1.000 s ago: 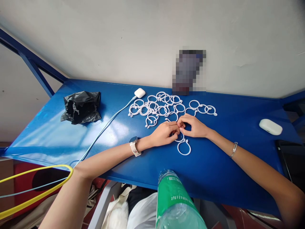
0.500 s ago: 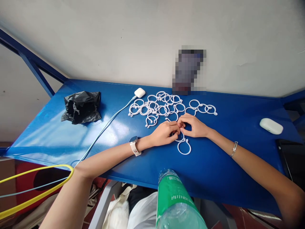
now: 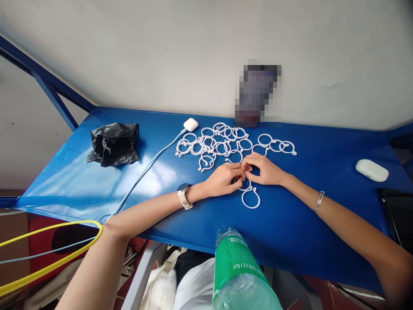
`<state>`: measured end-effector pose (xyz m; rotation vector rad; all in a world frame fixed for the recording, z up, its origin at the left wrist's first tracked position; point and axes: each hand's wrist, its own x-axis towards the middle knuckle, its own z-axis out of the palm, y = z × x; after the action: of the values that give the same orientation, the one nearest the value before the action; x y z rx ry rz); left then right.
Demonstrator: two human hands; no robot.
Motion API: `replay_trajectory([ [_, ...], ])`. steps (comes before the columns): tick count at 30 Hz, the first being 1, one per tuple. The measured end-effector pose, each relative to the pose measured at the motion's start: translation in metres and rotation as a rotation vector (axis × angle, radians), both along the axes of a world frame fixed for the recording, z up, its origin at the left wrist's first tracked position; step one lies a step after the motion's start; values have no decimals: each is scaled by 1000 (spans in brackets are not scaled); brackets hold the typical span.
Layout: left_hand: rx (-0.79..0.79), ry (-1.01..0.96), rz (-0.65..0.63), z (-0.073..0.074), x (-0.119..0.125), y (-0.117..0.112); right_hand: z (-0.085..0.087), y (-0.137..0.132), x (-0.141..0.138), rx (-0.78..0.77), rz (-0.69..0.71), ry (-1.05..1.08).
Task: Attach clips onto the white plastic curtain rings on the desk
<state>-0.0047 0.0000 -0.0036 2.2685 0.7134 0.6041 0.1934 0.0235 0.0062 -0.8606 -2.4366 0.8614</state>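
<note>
My left hand (image 3: 226,178) is closed, its fingers wrapped about a white plastic curtain ring (image 3: 248,186) whose lower part shows beneath them. Fingertip to fingertip with it, my right hand (image 3: 263,168) pinches at the same spot; the small part between the fingers is hidden. Just below, a second curtain ring (image 3: 251,207) with a small eyelet lies close against the held one; whether they are linked I cannot tell. Beyond my hands spreads a pile of similar rings (image 3: 222,148), several overlapping. A few more rings (image 3: 276,145) lie to the right of the pile.
On the blue table (image 3: 306,224) are a black plastic bag (image 3: 112,144) at left, a white charger (image 3: 190,125) with its cable, and a white earbud case (image 3: 372,170) at right. A green-labelled bottle (image 3: 240,267) stands in front of me. A blurred-out upright object (image 3: 256,94) leans at the wall.
The whole view has shifted slightly to the right. My hands keep the same grip at the ring, with almost no movement of the fingers.
</note>
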Motion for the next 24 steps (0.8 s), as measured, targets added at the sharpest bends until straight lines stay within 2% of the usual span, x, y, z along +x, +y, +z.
replay_trajectory([
  [24, 14, 21, -3, 0, 0, 0, 0, 0, 1, -1, 12, 0],
])
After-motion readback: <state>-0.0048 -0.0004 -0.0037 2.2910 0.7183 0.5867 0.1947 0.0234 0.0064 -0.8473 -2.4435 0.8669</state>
